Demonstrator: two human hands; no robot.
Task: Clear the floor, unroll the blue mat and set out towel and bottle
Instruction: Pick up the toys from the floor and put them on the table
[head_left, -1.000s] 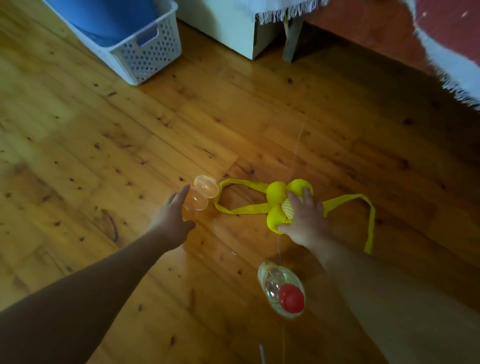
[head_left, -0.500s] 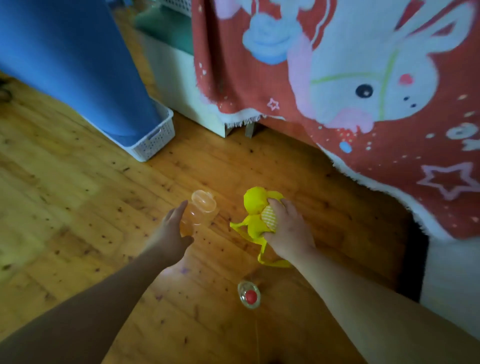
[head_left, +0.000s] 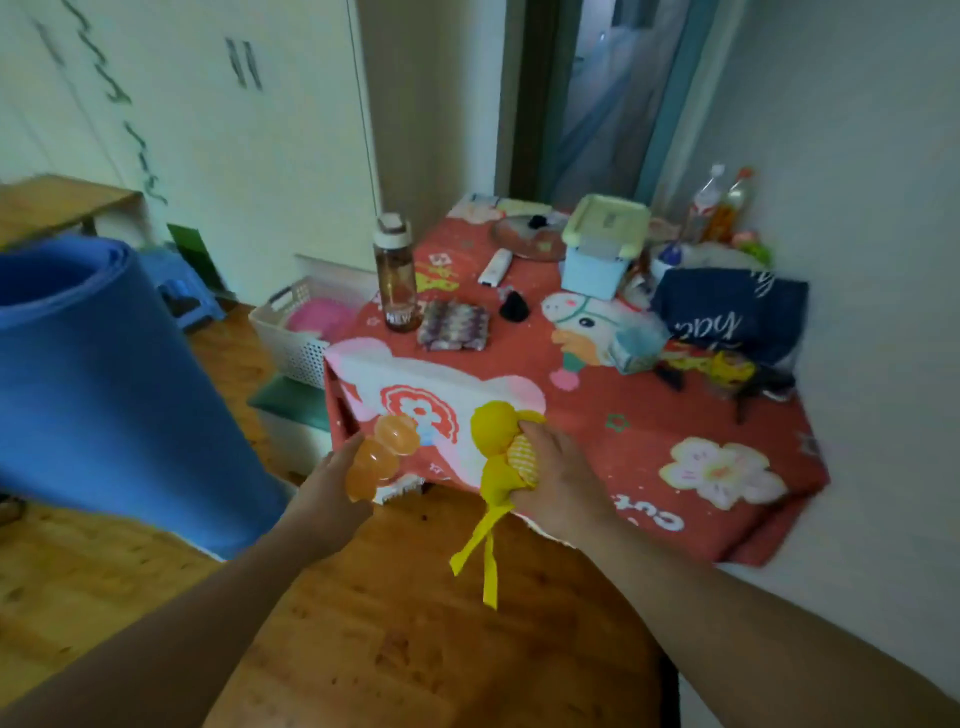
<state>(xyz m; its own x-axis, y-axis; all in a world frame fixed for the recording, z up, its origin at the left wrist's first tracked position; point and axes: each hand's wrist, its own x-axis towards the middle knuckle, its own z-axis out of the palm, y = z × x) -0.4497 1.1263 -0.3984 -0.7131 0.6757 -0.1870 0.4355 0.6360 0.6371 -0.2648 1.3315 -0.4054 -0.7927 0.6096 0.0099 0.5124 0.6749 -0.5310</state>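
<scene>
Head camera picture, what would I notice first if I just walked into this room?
Probably the two hands in the middle: the left hand holds a see-through orange plastic thing, and the right hand grips a bright yellow fabric toy with dangling straps. Next, the big rolled blue mat standing at the left, and the red cartoon cloth, crowded with clutter, at the right.

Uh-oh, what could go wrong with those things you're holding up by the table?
The yellow toy has straps dangling loose below the right hand, so they might snag the hanging edge of the red cloth. The orange container sits only in the fingers of the left hand and could slip. The cloth is crowded, so setting things down might bump the tall brown bottle near its edge.
</scene>
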